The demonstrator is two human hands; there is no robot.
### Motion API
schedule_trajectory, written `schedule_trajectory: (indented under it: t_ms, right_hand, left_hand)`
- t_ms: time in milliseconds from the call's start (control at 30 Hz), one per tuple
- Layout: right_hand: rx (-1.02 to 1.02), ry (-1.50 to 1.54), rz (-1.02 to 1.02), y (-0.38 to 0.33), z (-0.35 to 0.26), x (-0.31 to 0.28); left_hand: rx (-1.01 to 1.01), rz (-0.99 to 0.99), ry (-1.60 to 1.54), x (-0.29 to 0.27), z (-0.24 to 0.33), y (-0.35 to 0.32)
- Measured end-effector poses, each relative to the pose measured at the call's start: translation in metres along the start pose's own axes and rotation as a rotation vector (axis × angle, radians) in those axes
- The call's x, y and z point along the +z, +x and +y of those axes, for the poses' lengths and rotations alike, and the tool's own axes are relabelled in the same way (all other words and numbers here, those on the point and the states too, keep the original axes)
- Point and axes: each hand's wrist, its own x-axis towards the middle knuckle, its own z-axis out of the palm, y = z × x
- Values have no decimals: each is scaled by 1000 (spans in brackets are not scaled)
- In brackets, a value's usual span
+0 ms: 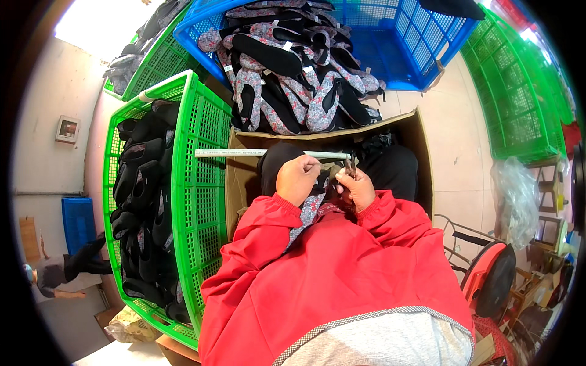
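Head view: above the cardboard box (421, 152), left hand (297, 179) curls closed around a floral slipper (312, 206), and right hand (356, 189) grips small scissors (350, 166). Trimming step, I judge; next needs blades meeting a stray thread squarely.

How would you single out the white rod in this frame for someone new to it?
Start at the open cardboard box just ahead of the red-sleeved hands. A thin white rod lies level across its top, reaching onto the green crate. It is the only pale straight bar among dark shoes.
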Motion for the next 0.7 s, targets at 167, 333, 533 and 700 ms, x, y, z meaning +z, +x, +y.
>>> schedule_trajectory:
  t_ms: [167, 333, 533, 700]
  right_hand:
    - [82, -26, 4, 2, 3, -13]
    - [67, 22, 58, 0, 4, -9]
    - [78, 42, 88, 3, 11, -13]
    - [159, 78, 20, -1, 8, -10]
  left_hand:
    - [1, 6, 2, -1, 2, -1]
    - [2, 12, 8, -1, 0, 1]
    - [12, 20, -9, -1, -5, 2]
    - [13, 25, -28, -2, -5, 2]
